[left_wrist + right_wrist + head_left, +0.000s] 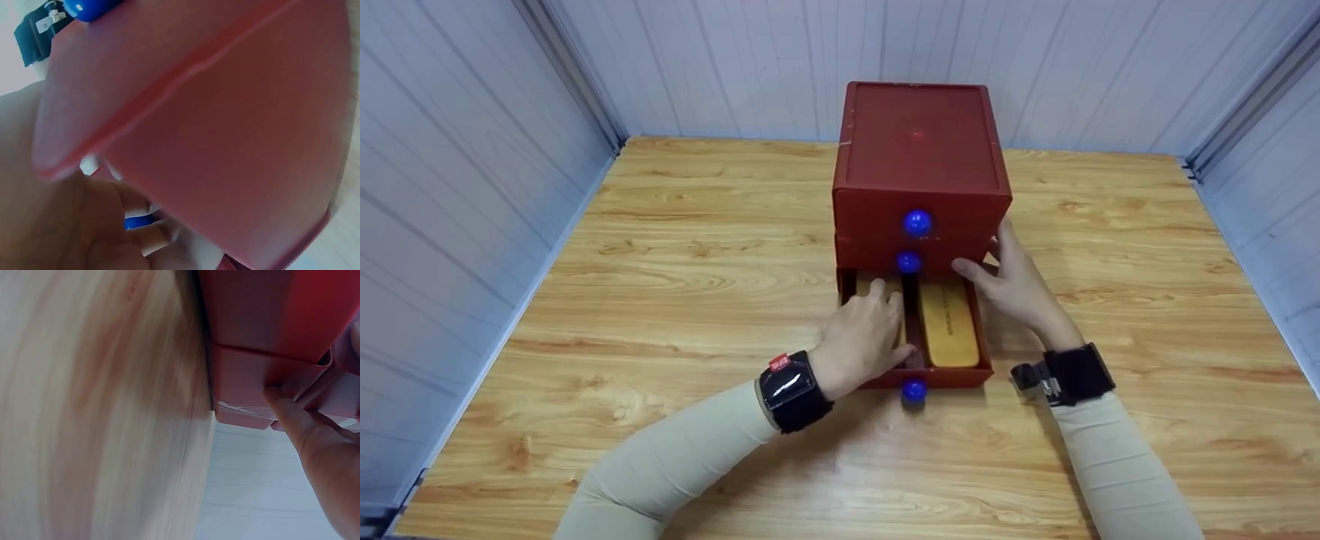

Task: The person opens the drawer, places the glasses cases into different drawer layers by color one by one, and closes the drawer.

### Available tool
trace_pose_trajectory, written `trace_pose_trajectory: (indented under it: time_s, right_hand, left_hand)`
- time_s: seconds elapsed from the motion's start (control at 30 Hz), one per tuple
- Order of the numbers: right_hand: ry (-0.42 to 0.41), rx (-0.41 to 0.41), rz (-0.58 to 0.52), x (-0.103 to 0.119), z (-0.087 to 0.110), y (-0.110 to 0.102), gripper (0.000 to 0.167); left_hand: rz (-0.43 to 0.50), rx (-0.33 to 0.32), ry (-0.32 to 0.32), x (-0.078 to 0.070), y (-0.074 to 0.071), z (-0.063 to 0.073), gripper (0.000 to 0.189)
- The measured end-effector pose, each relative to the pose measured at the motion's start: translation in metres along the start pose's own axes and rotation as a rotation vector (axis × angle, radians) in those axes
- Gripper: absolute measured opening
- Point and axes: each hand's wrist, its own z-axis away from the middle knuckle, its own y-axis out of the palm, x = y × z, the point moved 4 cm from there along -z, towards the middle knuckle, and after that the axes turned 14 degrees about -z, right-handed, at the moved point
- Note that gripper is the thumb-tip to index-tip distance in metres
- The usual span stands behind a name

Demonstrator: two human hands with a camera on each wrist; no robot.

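A red drawer cabinet (922,142) stands on the table with its bottom drawer (984,372) pulled out. Two yellow cases lie side by side in that drawer; the right yellow case (949,322) carries dark lettering. My left hand (859,334) reaches in over the left yellow case (891,283), fingers spread along it and thumb near its right edge. The drawer's side wall (225,129) hides most of the fingertips in the left wrist view. My right hand (1020,289) rests at the cabinet's right front corner, thumb on the front and a straight finger (295,416) touching the side.
Blue round knobs mark the fronts: the top knob (917,223), the middle knob (909,262) and the bottom knob (914,391). The two upper drawers are pushed in. Behind the wood-grain table (697,247) rises a white panel wall (750,67), with more panels at both sides.
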Motion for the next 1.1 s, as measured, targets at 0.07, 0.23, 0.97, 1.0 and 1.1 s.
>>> trace_pose_trajectory:
  time_s: [0.07, 0.23, 0.97, 1.0, 1.1]
  right_hand:
    - [0.003, -0.003, -0.003, 0.0, 0.0, 0.0, 0.086]
    - [-0.01, -0.005, 0.001, 0.0, 0.001, 0.001, 0.086]
    - [-0.022, -0.007, 0.008, 0.0, 0.001, 0.001, 0.085]
    - [-0.022, -0.007, 0.007, 0.0, 0.001, 0.001, 0.085]
    - [-0.027, -0.003, 0.005, 0.001, 0.0, 0.001, 0.085]
  left_hand:
    - [0.033, -0.061, 0.02, 0.001, -0.001, 0.003, 0.064]
    - [0.19, -0.202, 0.1, 0.002, -0.006, 0.012, 0.039]
    - [0.916, -0.185, 0.46, -0.014, -0.002, 0.058, 0.01]
    - [0.95, -0.157, 0.458, -0.015, 0.002, 0.06, 0.009]
    - [1.031, -0.067, 0.437, -0.015, 0.013, 0.065, 0.009]
